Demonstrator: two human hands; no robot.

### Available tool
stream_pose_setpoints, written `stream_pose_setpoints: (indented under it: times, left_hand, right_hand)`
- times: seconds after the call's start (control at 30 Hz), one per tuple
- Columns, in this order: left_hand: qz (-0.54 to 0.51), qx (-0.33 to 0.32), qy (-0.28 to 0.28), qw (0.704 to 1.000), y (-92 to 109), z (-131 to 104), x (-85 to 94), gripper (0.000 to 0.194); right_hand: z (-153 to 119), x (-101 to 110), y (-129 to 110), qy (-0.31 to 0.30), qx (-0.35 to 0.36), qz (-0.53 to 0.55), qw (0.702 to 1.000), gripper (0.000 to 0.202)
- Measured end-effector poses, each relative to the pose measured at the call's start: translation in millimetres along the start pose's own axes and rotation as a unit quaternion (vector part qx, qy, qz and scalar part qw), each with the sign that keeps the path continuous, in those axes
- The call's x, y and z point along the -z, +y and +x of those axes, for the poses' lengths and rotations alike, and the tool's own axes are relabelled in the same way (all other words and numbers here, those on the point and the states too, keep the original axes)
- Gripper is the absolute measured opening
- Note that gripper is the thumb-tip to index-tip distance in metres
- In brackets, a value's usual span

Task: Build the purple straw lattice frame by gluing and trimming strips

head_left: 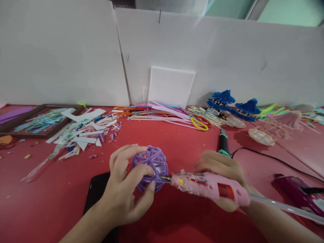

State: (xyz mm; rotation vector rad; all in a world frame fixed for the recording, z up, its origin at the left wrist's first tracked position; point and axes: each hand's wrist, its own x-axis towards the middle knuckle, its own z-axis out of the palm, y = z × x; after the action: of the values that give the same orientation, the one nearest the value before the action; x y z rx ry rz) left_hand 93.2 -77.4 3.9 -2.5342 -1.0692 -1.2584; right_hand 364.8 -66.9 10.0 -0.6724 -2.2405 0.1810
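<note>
Between the thumb and fingers of my left hand (131, 189) is an openwork ball (154, 162) of purple strips, lifted above the red table. My right hand (222, 168) is wrapped round a pink hot glue gun (207, 185), its fingers partly hidden behind the body. The gun's dark metal nozzle meets the lower right side of the ball; I cannot make out any fresh glue there. A clear glue stick (283, 206) runs out of the gun's rear end toward the right. Under my left wrist lies a dark phone (97, 189), partly covered.
Paper scraps (88, 131) and a brown frame (48, 133) lie left. Coloured strips (157, 111) and yellow-handled scissors (199, 124) line the back. At right are a utility knife (223, 143), blue roofed models (221, 99), a black cord (273, 157) and a magenta device (298, 192).
</note>
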Motion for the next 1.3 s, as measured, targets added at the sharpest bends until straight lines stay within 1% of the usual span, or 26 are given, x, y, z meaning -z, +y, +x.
stream_pose_setpoints:
  times: [0.07,0.13,0.33,0.5,0.67,0.9,1.1,1.3]
  left_hand:
    - [-0.001,0.003,0.0,1.0,0.1,-0.1,-0.3,0.018]
    - [-0.003,0.004,-0.005,1.0,0.1,-0.2,-0.3,0.019]
    - [-0.004,0.003,-0.004,1.0,-0.7,-0.2,0.1,0.019]
    - [-0.008,0.005,-0.002,1.0,-0.8,-0.8,0.0,0.018]
    - [-0.007,0.007,0.001,1.0,-0.8,-1.3,-0.8,0.018]
    - [-0.023,0.013,-0.009,1.0,-2.1,-2.5,-0.8,0.02]
    - [-0.036,0.013,-0.013,0.999,-1.9,-3.5,-0.8,0.022]
    - [-0.03,0.008,-0.013,0.999,-2.5,-3.3,-0.6,0.02]
  right_hand:
    - [1.3,0.1,-1.2,0.008,0.003,-0.013,1.0,0.026]
    - [1.8,-0.3,-1.9,0.017,0.002,-0.016,1.0,0.027]
    - [1.3,-0.4,-0.5,0.034,0.002,-0.029,0.999,0.015]
    - [-3.0,1.3,3.2,0.042,-0.009,-0.013,0.999,0.004]
    - [-4.7,3.0,4.3,0.043,-0.022,-0.014,0.999,0.007]
    - [-2.0,3.4,2.9,0.053,-0.046,-0.02,0.997,0.005]
    - [-1.8,4.2,2.0,0.037,-0.069,-0.025,0.997,0.006]
    - [-1.7,4.5,4.2,0.048,-0.059,-0.021,0.997,0.005]
